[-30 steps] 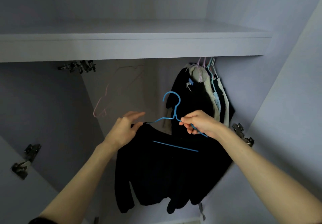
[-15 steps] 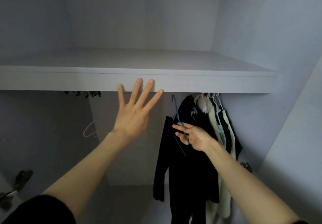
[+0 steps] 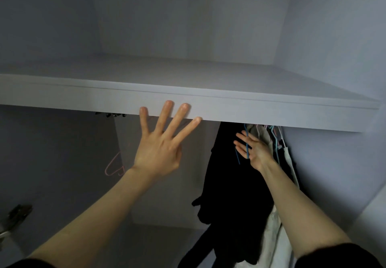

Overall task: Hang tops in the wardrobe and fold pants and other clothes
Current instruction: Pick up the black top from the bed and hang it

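Observation:
A black top [image 3: 227, 184] hangs on a blue hanger [image 3: 247, 142] under the wardrobe shelf [image 3: 229, 109], beside other hung clothes [image 3: 277, 153] at the right. My right hand [image 3: 252, 148] is raised against the blue hanger, fingers straight and spread, touching its wire. My left hand [image 3: 160, 142] is lifted with fingers spread wide, fingertips in front of the shelf's front edge, holding nothing. The hanger's hook and the rail are hidden behind the shelf.
An empty pink hanger [image 3: 113, 166] hangs at the left of the compartment. A metal door hinge [image 3: 16, 215] sits at the lower left. The wardrobe's right wall [image 3: 334, 173] stands close to the hung clothes.
A second ago both hands held the hanger with the black top in front of me. It now hangs under the shelf; my left hand let go and rose, my right hand opened against the hanger.

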